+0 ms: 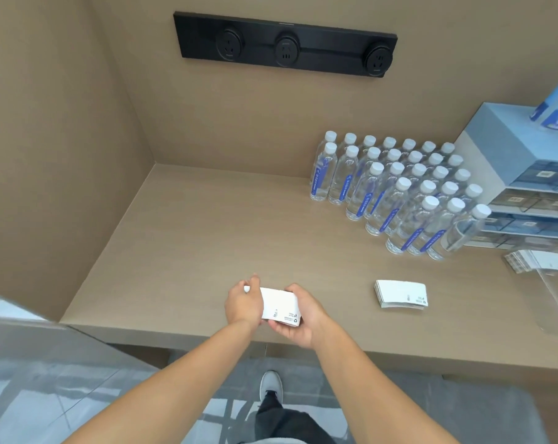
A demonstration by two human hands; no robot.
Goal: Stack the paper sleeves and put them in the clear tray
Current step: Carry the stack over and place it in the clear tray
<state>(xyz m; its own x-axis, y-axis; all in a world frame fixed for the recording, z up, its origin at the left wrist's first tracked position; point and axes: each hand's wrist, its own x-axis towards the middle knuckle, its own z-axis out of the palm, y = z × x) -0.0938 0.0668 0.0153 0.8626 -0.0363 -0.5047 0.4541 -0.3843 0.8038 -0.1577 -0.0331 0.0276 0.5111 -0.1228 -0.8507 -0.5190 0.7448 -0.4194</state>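
Note:
Both hands hold one white stack of paper sleeves (pixel 279 304) just above the counter's front edge. My left hand (pixel 243 302) grips its left end with the fingers curled over the top. My right hand (pixel 300 312) cups its right end from below and behind. A second stack of white paper sleeves (pixel 400 293) lies flat on the counter to the right, apart from both hands. The clear tray (pixel 556 296) sits at the far right edge of the counter, partly cut off by the frame, with some printed paper pieces (pixel 535 261) at its far end.
Several rows of water bottles (pixel 399 187) stand at the back right of the beige counter (pixel 191 235). A blue and clear drawer unit (pixel 521 174) is beside them. A black socket strip (pixel 284 43) is on the back wall. A side wall closes off the left.

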